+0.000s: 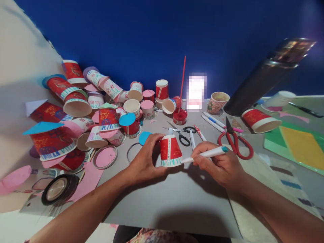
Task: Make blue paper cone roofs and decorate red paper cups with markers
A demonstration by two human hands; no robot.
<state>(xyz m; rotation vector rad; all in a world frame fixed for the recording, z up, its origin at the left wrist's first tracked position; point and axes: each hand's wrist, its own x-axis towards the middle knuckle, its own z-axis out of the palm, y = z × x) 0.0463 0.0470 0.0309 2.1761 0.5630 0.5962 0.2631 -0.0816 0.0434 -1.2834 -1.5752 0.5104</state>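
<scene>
L hand (145,160) grips 1 cup (170,151) (upside down); R hand (217,165) pinches 1 marker (205,154).

1. We see bright, warm light from above on the grey table (157,202), casting soft shadows beneath both forearms.
2. We note wide-angle stretching and blur at the edges; a pixelated patch (196,91) glows.
</scene>
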